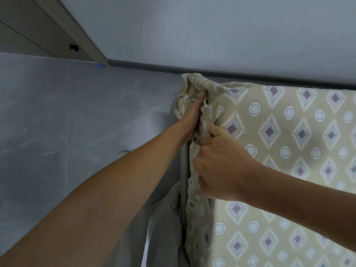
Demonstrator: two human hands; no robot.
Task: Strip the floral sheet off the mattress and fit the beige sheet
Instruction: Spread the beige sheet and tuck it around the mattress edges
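A beige sheet (279, 147) printed with diamonds and circles covers the mattress on the right. Its far left corner (194, 87) is bunched and lifted near the wall. My left hand (194, 110) reaches along the mattress side and grips the bunched cloth at that corner. My right hand (217, 162) pinches a fold of the same sheet at the mattress's left edge, closer to me. No floral sheet is in view. The mattress itself is hidden under the cloth.
A grey tiled floor (77, 122) lies to the left of the bed. A grey wall (212, 31) with a dark skirting runs behind the bed. A grey bed frame edge (184, 170) shows beside the mattress. My trouser leg (165, 224) is at the bottom.
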